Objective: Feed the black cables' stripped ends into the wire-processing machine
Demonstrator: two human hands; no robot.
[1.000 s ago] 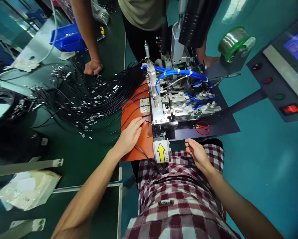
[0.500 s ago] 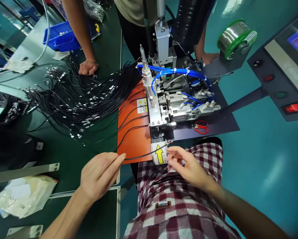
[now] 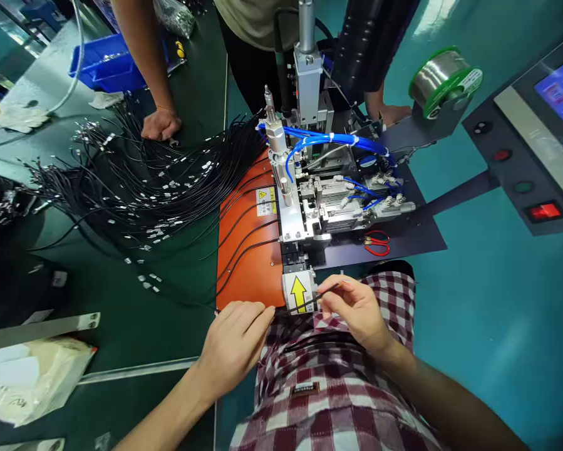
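A thin black cable [image 3: 305,304] runs between my two hands, across the white motor end with a yellow arrow label [image 3: 299,292]. My left hand [image 3: 238,338] pinches it near the lower edge of the orange plate [image 3: 248,282]. At the cable's other end, my right hand [image 3: 354,307] closes its thumb and fingers around the tip, which is mostly hidden. Several more black cables lie over the orange plate, with their ends at the metal clamp block [image 3: 293,219] of the machine.
A large bundle of black cables [image 3: 182,194] with white connectors covers the bench to the left. Red-handled scissors [image 3: 377,243] lie on the machine base. A solder spool [image 3: 445,81] and control panel [image 3: 520,156] stand right. Another person's fist [image 3: 161,124] rests on the bench.
My left hand has moved right, carrying the cable along. My right hand, apart from the cable before, has closed on its end.
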